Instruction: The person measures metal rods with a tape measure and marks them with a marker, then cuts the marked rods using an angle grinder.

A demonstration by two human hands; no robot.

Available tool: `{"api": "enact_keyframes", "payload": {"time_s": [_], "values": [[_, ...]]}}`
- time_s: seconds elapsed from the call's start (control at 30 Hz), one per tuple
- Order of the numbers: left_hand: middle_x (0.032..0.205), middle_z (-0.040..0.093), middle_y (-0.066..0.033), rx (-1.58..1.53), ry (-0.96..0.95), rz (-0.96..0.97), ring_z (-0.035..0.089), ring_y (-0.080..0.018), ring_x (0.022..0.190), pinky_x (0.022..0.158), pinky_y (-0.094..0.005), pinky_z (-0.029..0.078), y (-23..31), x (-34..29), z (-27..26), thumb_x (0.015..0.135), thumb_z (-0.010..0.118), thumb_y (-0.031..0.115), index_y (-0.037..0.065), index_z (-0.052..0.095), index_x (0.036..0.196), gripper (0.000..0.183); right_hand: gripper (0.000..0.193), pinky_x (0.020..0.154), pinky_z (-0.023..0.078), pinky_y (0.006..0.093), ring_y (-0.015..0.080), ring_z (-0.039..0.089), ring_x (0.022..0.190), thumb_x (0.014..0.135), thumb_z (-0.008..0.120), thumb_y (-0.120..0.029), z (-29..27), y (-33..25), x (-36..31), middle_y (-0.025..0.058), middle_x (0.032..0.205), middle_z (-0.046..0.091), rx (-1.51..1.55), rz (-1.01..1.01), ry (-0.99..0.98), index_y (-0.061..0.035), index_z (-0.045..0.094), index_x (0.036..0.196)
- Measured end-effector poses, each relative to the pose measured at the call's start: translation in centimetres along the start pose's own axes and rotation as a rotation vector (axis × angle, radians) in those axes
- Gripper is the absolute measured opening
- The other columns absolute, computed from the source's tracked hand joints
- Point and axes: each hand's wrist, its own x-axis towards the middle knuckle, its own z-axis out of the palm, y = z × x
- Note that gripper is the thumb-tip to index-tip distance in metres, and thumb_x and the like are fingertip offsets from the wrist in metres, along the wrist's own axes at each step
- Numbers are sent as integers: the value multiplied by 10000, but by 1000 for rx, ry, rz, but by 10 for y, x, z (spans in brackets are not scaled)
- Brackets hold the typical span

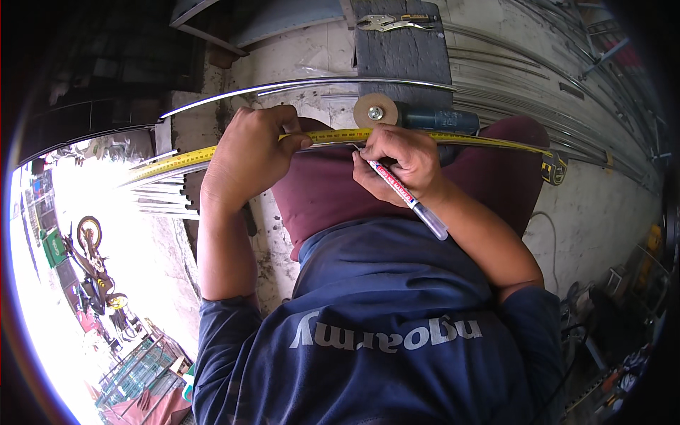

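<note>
A long yellow tape measure [333, 136] stretches across my lap, its case [554, 168] hanging at the right end by my knee. Along its near edge runs a thin shiny metal tube [327, 146]. My left hand [248, 152] is closed, pinching the tape and tube together between thumb and fingers. In my right hand [407, 159] is a marker pen [405, 190] with a white barrel, held slanted, its tip at the tube's edge beside the tape. Whether the tip touches the metal I cannot tell. Just beyond the tape lies an angle grinder [439, 120] with a tan disc [368, 108].
Locking pliers [393, 23] lie at the far end of a dark bench [404, 60]. Another bright metal tube [312, 85] crosses the bench. Several long metal lengths [510, 106] lie on the floor at right. A motorcycle [92, 262] stands outside at left.
</note>
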Motion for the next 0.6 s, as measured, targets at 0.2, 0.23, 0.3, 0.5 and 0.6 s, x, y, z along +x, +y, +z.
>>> {"api": "enact_keyframes", "payload": {"time_s": [0.2,0.23,0.3,0.5,0.6], "values": [[838,756,-188,35,-3,-18,744,-408,832,798,-475,574,5,0,1,875,815,105,5,759,913,122,283,558,534,382,290,677,603,736,810,42,-3,1,-1,114,714,615,-6,-16,-19,-46,545,781],[838,756,-190,36,-5,-9,744,-407,831,799,-475,575,6,1,1,873,818,105,3,758,911,124,283,558,534,382,290,677,603,736,810,42,-3,1,-1,114,714,615,-5,-17,-19,-46,545,781],[838,755,-192,39,-6,0,744,-407,831,800,-474,575,7,1,0,871,821,104,1,758,909,127,279,565,544,382,292,686,612,733,811,38,-4,1,-1,117,724,628,-21,-24,-11,-46,548,779],[834,748,-202,58,0,-18,739,-411,827,807,-479,571,8,1,2,870,820,101,-2,755,910,128,278,559,535,382,297,677,609,728,801,44,-6,0,-1,118,727,627,-34,-6,-32,-46,544,784],[829,743,-207,63,5,11,733,-416,822,806,-478,570,7,1,3,872,815,95,-2,752,908,122,282,554,526,386,297,670,604,723,796,48,-6,0,-1,117,721,620,-28,-12,-36,-48,538,783]]}}
